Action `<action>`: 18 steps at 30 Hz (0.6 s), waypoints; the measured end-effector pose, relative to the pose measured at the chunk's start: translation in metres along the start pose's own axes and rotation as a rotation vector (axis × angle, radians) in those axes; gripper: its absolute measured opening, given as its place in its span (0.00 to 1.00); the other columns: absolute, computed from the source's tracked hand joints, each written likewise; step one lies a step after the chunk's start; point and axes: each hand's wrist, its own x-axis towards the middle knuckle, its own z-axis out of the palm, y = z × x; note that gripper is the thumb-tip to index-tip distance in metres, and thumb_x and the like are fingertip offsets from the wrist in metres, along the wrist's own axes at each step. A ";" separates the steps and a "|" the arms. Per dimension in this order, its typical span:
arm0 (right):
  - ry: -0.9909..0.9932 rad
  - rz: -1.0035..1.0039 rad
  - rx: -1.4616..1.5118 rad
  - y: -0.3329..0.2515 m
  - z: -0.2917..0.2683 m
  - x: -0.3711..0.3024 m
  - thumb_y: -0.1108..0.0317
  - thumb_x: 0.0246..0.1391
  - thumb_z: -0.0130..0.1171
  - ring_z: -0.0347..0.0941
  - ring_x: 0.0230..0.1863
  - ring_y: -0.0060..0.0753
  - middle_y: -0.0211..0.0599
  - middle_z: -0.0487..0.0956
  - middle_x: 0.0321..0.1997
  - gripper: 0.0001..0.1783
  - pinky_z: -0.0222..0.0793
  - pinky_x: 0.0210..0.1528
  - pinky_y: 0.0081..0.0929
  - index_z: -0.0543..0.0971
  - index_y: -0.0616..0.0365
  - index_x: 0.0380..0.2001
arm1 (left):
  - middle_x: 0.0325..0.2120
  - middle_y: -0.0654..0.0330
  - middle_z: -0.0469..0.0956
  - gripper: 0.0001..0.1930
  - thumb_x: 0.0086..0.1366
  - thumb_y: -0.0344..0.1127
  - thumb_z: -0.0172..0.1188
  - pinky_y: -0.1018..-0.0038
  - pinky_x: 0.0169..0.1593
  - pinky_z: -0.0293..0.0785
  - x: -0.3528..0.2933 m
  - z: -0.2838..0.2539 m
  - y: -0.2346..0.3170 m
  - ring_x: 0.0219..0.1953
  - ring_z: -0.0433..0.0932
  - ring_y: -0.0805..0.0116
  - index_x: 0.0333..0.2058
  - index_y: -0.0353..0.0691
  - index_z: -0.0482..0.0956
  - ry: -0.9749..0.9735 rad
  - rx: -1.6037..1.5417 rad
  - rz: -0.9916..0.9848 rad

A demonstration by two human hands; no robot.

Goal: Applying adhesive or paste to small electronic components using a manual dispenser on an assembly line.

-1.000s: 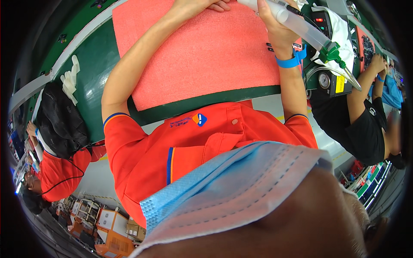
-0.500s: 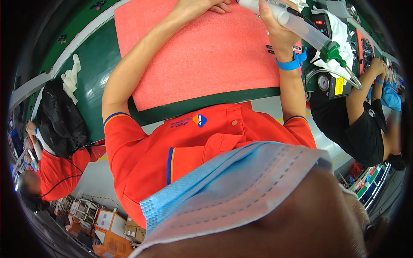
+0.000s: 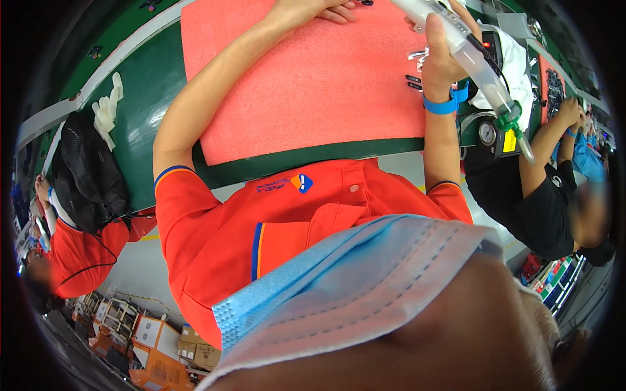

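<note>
My right hand (image 3: 442,57) is closed around a translucent dispensing syringe (image 3: 481,72), held tilted over the mat's right side. A green adapter cap (image 3: 510,116) with a hose sits on the syringe's near end; its far end runs out of the top edge. At the top, my left hand (image 3: 319,8) rests on the pink foam mat (image 3: 306,85), its visible fingers loosely stretched out. The upper part of that hand is cut off. Just right of its fingertips lies a small black part (image 3: 366,2). Small black pieces (image 3: 414,82) lie beside my right wrist.
A pressure gauge box (image 3: 488,133) and a white cloth (image 3: 515,72) stand right of the mat. White gloves (image 3: 107,114) and a black bag (image 3: 88,176) lie to the left. Co-workers sit on both sides, one in black (image 3: 541,215) at the right.
My right hand and the syringe have moved right and slightly nearer, and the green cap now points more downward. More small shiny pieces show beside the wrist. My left hand has barely shifted.
</note>
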 end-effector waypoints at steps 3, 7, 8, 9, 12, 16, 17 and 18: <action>0.024 -0.088 0.034 0.016 0.000 0.000 0.71 0.59 0.66 0.78 0.50 0.36 0.46 0.78 0.53 0.28 0.77 0.53 0.35 0.70 0.66 0.61 | 0.41 0.45 0.84 0.19 0.72 0.30 0.60 0.69 0.43 0.87 0.001 -0.007 0.006 0.39 0.87 0.57 0.56 0.24 0.71 -0.019 -0.051 -0.054; 0.044 0.047 0.215 -0.004 0.004 0.001 0.67 0.62 0.63 0.80 0.44 0.38 0.50 0.79 0.49 0.28 0.78 0.48 0.35 0.68 0.67 0.61 | 0.44 0.47 0.84 0.14 0.71 0.27 0.60 0.69 0.46 0.86 0.006 -0.024 0.009 0.42 0.87 0.59 0.52 0.26 0.77 -0.237 -0.217 -0.048; 0.043 0.047 0.214 -0.008 0.004 0.003 0.67 0.62 0.63 0.80 0.44 0.38 0.50 0.79 0.49 0.28 0.78 0.48 0.35 0.68 0.67 0.61 | 0.45 0.47 0.84 0.13 0.71 0.26 0.60 0.70 0.47 0.86 0.006 -0.024 0.010 0.43 0.87 0.60 0.51 0.27 0.78 -0.273 -0.246 -0.019; 0.053 0.058 0.220 -0.011 0.005 0.004 0.66 0.63 0.62 0.80 0.42 0.38 0.51 0.79 0.48 0.28 0.78 0.46 0.34 0.68 0.67 0.61 | 0.45 0.47 0.84 0.13 0.71 0.26 0.60 0.70 0.47 0.86 0.007 -0.025 0.009 0.43 0.87 0.60 0.51 0.27 0.78 -0.272 -0.247 -0.019; 0.040 0.092 0.284 -0.010 0.004 0.002 0.66 0.63 0.62 0.80 0.39 0.38 0.52 0.80 0.47 0.27 0.79 0.43 0.33 0.69 0.67 0.60 | 0.43 0.48 0.84 0.13 0.71 0.26 0.60 0.69 0.48 0.86 0.008 -0.024 0.002 0.42 0.87 0.60 0.51 0.27 0.79 -0.201 -0.057 0.030; -0.048 -0.045 0.072 0.000 0.001 -0.001 0.69 0.60 0.64 0.81 0.36 0.35 0.50 0.81 0.45 0.23 0.80 0.40 0.31 0.73 0.67 0.56 | 0.40 0.49 0.84 0.13 0.71 0.27 0.60 0.69 0.45 0.86 0.008 -0.016 0.000 0.39 0.86 0.61 0.50 0.26 0.79 -0.123 -0.003 0.027; -0.032 0.034 0.141 -0.001 0.002 -0.006 0.73 0.58 0.66 0.82 0.36 0.33 0.47 0.82 0.43 0.20 0.81 0.40 0.29 0.76 0.67 0.53 | 0.39 0.50 0.84 0.12 0.71 0.28 0.60 0.69 0.44 0.87 0.008 -0.016 -0.001 0.38 0.86 0.61 0.49 0.26 0.80 -0.107 0.004 0.025; -0.033 0.035 0.142 -0.009 0.003 -0.005 0.73 0.58 0.66 0.82 0.36 0.33 0.47 0.82 0.43 0.20 0.81 0.40 0.29 0.76 0.67 0.53 | 0.39 0.50 0.84 0.12 0.71 0.28 0.60 0.69 0.44 0.87 0.008 -0.016 -0.002 0.38 0.86 0.61 0.49 0.26 0.80 -0.106 0.004 0.025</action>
